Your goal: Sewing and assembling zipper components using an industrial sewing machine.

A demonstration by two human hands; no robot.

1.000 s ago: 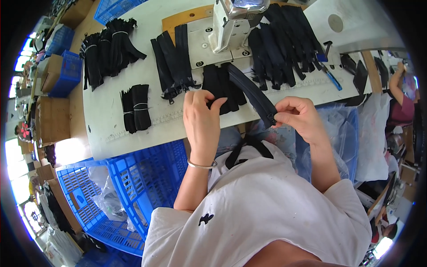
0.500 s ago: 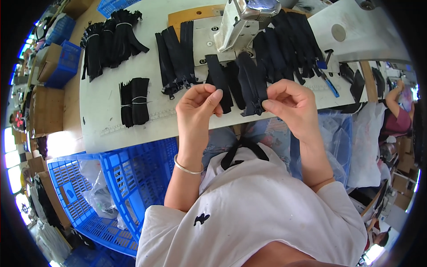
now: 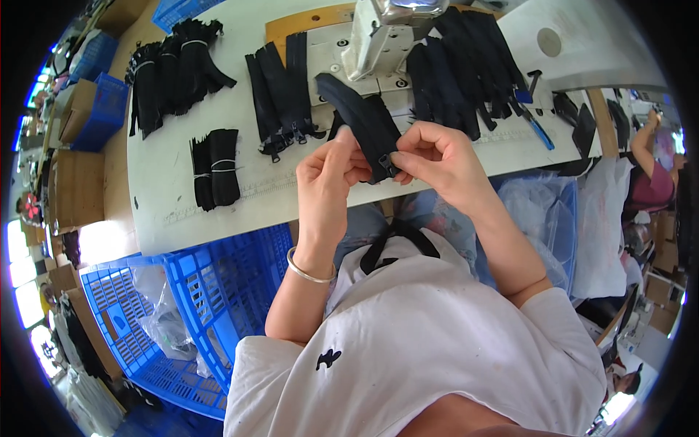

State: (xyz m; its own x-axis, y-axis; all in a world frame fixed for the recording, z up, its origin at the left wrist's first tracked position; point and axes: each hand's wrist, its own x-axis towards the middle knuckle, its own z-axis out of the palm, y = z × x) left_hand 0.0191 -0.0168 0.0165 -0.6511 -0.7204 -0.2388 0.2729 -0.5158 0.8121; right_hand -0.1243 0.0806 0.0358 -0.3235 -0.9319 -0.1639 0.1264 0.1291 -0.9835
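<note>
Black and cloth-taped, a zipper [image 3: 357,113] is slanting above the worktop [image 3: 164,156], just inside its near edge, the slider end being clamped between thumb and fingers of the right hand [image 3: 445,164]. The left hand [image 3: 325,176] is curling at the zipper's left side; whether it is gripping anything, I cannot tell. Outward, loose zippers [image 3: 274,84] are lying toward the far edge, and a tied bundle [image 3: 226,166] is resting toward the near-left corner.

The zipper tape [image 3: 354,111] is matt cloth, its slider [image 3: 387,166] apparently metal.
</note>
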